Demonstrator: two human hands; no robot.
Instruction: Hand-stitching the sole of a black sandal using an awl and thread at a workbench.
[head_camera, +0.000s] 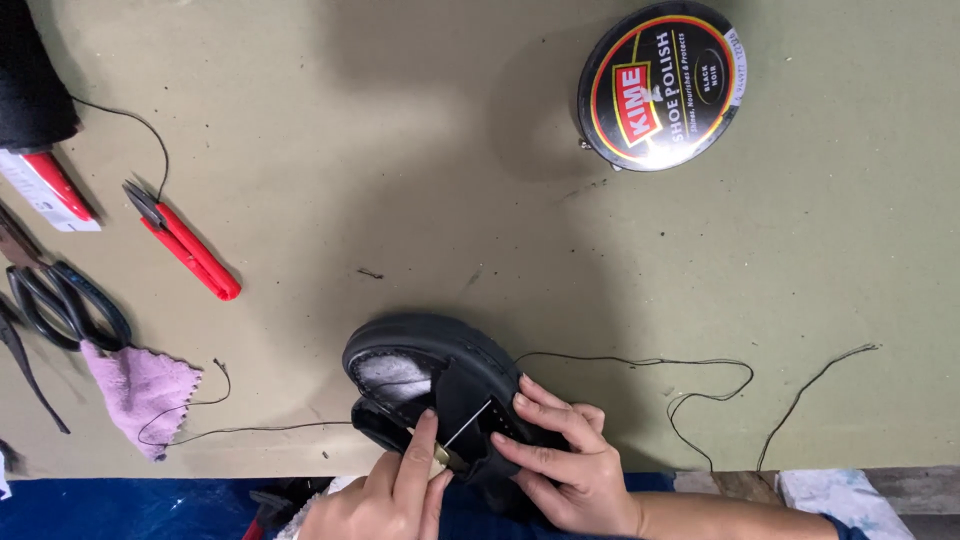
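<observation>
From the head view, the right hand (572, 470) presses the black shoe (440, 385) down on the counter (400, 150) to keep it steady. The left hand (395, 490) pinches a needle (465, 425), pulling thread (640, 362) through beside that grip.

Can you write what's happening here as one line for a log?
left hand: pushes needle into black shoe | right hand: holds shoe | black thread: trails on table
</observation>
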